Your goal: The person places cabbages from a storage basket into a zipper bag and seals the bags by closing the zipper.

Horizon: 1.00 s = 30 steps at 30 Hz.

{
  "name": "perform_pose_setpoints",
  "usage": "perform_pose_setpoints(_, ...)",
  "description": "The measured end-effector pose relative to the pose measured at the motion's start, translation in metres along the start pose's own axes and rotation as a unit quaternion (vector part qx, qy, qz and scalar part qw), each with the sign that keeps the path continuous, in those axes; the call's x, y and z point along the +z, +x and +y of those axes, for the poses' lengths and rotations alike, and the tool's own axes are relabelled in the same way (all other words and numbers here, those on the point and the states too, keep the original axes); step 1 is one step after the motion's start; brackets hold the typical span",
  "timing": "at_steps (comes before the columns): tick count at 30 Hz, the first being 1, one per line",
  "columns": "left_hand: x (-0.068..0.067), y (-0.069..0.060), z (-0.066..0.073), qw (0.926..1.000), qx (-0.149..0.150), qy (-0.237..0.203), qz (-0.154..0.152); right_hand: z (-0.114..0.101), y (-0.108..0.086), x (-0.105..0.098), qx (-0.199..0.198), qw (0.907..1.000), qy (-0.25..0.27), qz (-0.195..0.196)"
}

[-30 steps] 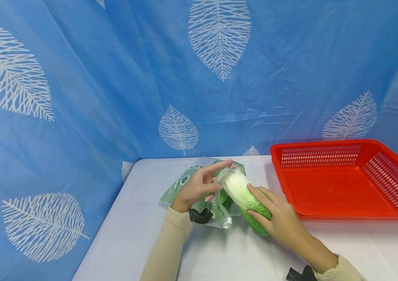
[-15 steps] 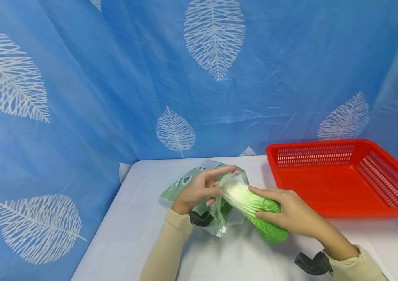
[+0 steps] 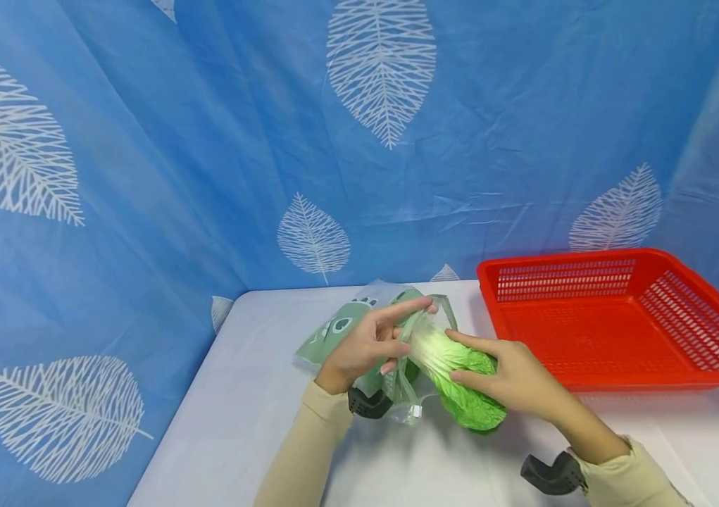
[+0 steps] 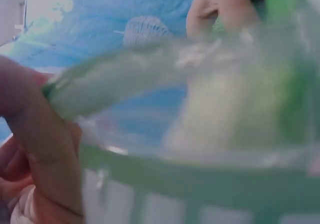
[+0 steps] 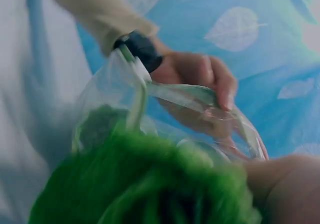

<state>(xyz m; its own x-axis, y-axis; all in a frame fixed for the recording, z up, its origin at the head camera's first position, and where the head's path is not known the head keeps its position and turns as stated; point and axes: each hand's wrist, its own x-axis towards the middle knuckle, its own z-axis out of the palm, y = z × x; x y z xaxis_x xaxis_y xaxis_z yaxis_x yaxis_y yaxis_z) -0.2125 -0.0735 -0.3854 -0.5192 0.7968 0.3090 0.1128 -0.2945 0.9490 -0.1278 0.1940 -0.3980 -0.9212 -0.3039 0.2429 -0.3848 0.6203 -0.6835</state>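
In the head view the left hand (image 3: 368, 345) holds the rim of a clear and green zip bag (image 3: 327, 339), its index finger stretched along the mouth. The right hand (image 3: 517, 373) grips a leafy green and white cabbage (image 3: 470, 401), whose pale end is at the bag's mouth. In the right wrist view the bag (image 5: 100, 94) gapes beside the cabbage's leafy end (image 5: 135, 184), with something green inside it. The left wrist view shows the bag's rim (image 4: 115, 79) close up, pinched by the left fingers (image 4: 45, 134).
A red plastic basket (image 3: 587, 345) stands on the white table (image 3: 220, 422) to the right of the hands. Behind the table hangs a blue cloth (image 3: 239, 141) with white leaf prints. Both wrists carry black mounts (image 3: 552, 473).
The cabbage's leafy end swung right, then came back slightly left, and its pale end now lies within the bag's mouth. The right hand moved with it; the left keeps its hold on the rim.
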Motion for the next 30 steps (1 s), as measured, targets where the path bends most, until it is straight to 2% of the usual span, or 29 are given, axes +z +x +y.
perform_pose_setpoints(3, -0.002, -0.002, 0.002, 0.9996, 0.009, 0.021, 0.019, -0.008, 0.0, -0.002, -0.002, 0.9991, -0.039, -0.018)
perform_pose_setpoints(6, -0.004, -0.005, 0.004, 0.9985, 0.02, 0.027, 0.043, -0.013, -0.002, -0.007, -0.012, 0.9972, -0.05, -0.054)
perform_pose_setpoints(8, -0.006, -0.006, 0.003, 0.9982, 0.021, 0.024, 0.051, -0.015, -0.004, -0.009, -0.02, 0.9968, -0.05, -0.059)
perform_pose_setpoints(14, -0.006, -0.007, 0.003, 0.9987, 0.021, 0.014, 0.045, -0.019, -0.009, -0.017, -0.041, 0.9986, -0.012, -0.03)
perform_pose_setpoints(22, -0.006, -0.01, 0.013, 0.9985, 0.026, 0.041, 0.026, -0.01, 0.0, -0.011, -0.085, 0.9958, 0.029, -0.015)
perform_pose_setpoints(27, -0.007, -0.012, 0.019, 0.9984, 0.011, 0.053, 0.014, -0.007, 0.011, -0.005, -0.066, 0.9975, 0.025, 0.011)
perform_pose_setpoints(30, -0.007, -0.012, 0.02, 0.9979, 0.008, 0.062, 0.013, -0.01, 0.017, 0.0, -0.03, 0.9988, 0.013, 0.037)
